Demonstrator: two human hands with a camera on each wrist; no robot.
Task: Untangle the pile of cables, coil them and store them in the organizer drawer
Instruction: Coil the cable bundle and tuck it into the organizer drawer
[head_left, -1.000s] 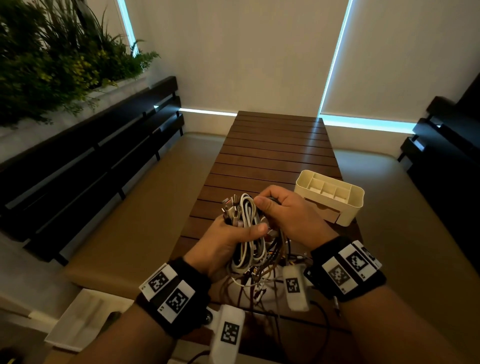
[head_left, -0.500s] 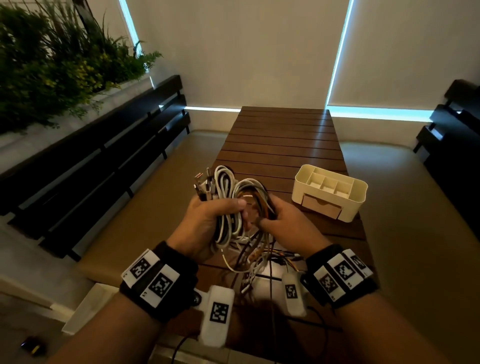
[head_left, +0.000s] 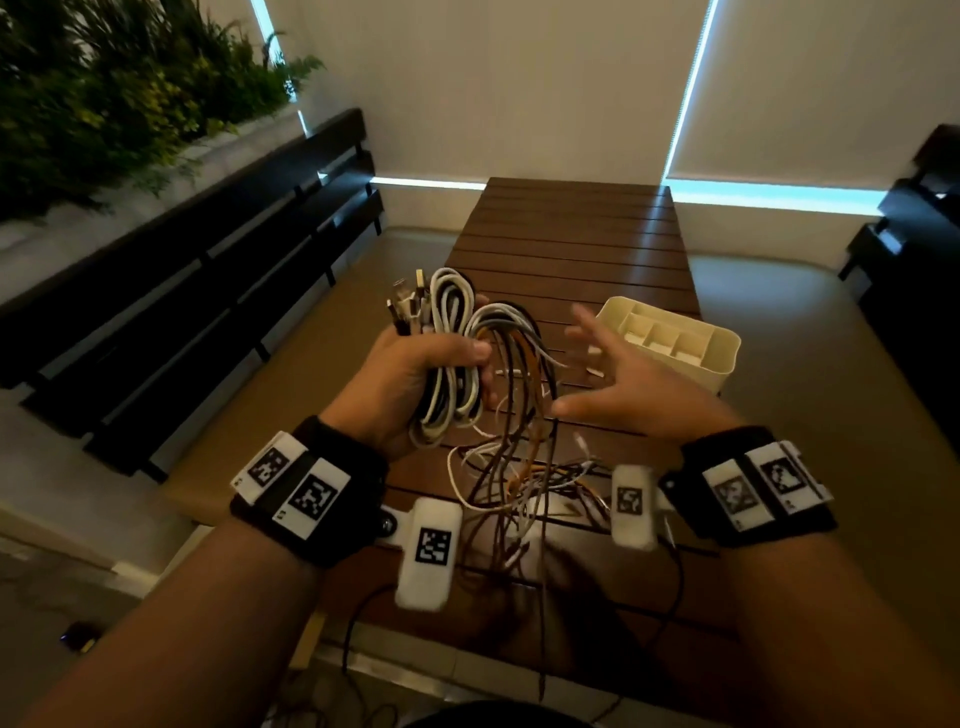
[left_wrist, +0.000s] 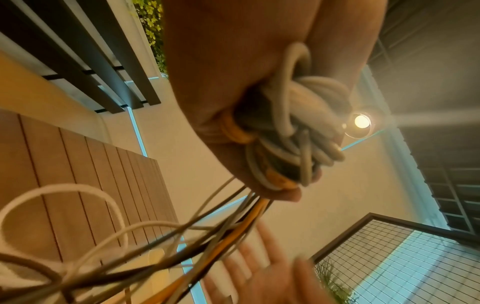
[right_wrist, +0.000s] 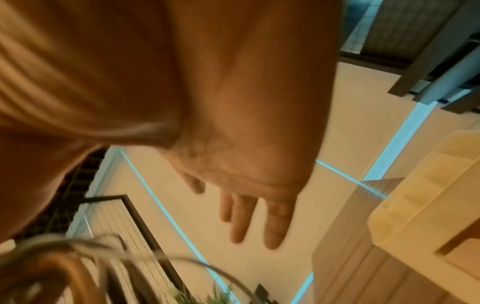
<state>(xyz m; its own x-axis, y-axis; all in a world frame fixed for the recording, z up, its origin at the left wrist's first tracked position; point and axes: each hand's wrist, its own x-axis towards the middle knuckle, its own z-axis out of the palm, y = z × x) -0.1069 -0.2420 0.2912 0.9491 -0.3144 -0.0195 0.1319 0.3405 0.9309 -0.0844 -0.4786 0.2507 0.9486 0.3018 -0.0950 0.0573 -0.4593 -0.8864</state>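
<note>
My left hand (head_left: 415, 374) grips a thick bundle of cables (head_left: 457, 332), white, grey, black and orange, lifted above the wooden table (head_left: 571, 234). Plug ends stick up from the top of the fist. Loose strands (head_left: 519, 467) hang from the bundle down to a tangle on the near part of the table. In the left wrist view the fingers (left_wrist: 259, 102) curl round the cables (left_wrist: 293, 127). My right hand (head_left: 618, 374) hovers to the right of the bundle, fingers spread and straight (right_wrist: 249, 216), holding nothing. The cream organizer (head_left: 675, 338) with its drawer stands just beyond it.
A dark slatted bench (head_left: 208, 270) runs along the left, with plants (head_left: 104, 93) above it. Another dark bench (head_left: 914, 249) is at the right. A thin black lead (head_left: 670, 597) trails over the table's near edge. The far half of the table shows bare slats.
My right hand has let go of the bundle and moved right with its fingers spread. The left hand keeps its grip and has lifted the bundle slightly higher.
</note>
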